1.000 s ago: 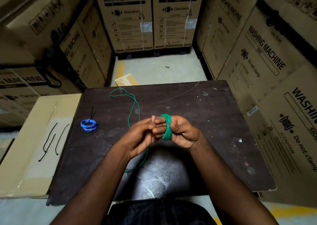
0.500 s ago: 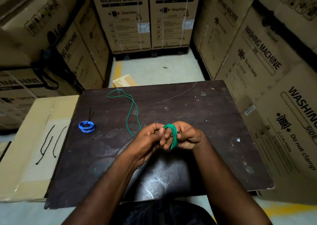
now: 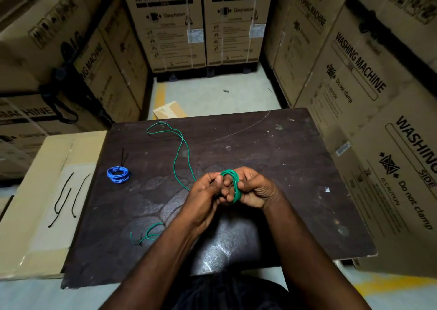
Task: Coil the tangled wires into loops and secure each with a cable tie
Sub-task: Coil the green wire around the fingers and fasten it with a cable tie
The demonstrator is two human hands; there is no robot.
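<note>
Green wire (image 3: 233, 184) is part-coiled: several turns wrapped round the fingers of the right hand (image 3: 256, 191), thumb curled against them, held over the middle of the dark table (image 3: 295, 168). Left hand (image 3: 202, 197) is curled up against the coil, pinching the strand at its fingertips. The free run leaves the hands and snakes out to a bend near the table's back edge. Versus a second ago: the coil sits more slanted, and the slack that trailed under the left forearm now shows as a small loop with the cut end beside that forearm. Blue coil (image 3: 118, 174) with its black cable tie (image 3: 123, 157) unmoved, left of the hands. Spare cable ties (image 3: 68, 196) on the cardboard box (image 3: 35, 227), same. Hidden: wire path under the left forearm, turn count, which fingers carry the coil.
</note>
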